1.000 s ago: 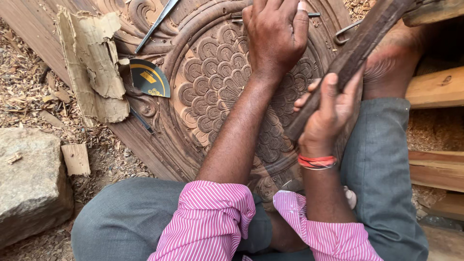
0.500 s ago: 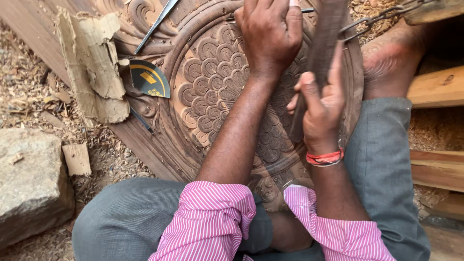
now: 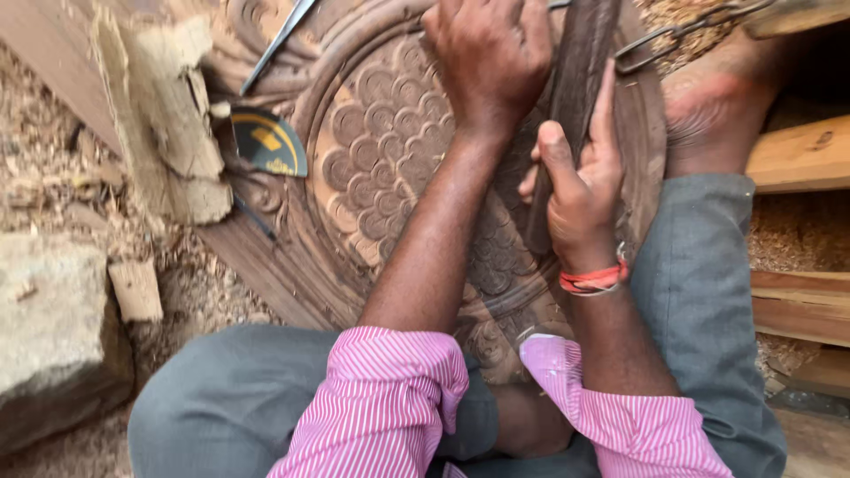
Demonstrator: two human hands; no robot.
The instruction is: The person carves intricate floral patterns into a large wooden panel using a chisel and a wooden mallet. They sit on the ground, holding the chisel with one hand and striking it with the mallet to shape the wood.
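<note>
From the head camera, the person sits on the ground with a round carved wooden panel [image 3: 398, 177] resting between the knees, its surface cut into overlapping scale-like petals. The left hand [image 3: 491, 62] is clenched over the top of the panel, apparently around a thin metal tool whose end barely shows; what it grips cannot be told for certain. The right hand [image 3: 580, 190], with a red thread at the wrist, grasps a dark wooden mallet [image 3: 574, 106] held upright just beside the left hand. A bare foot [image 3: 713, 111] braces the panel's right edge, near the mallet's path. The risk, as a judgement: a glancing blow could slip onto the left knuckles or the foot, or the tool could skid and gouge the finished petals. Counted: two hands, one mallet, one panel, one loose chisel [image 3: 279, 40] lying at upper left, one stone block [image 3: 53, 327], one small wood offcut [image 3: 135, 288].
</note>
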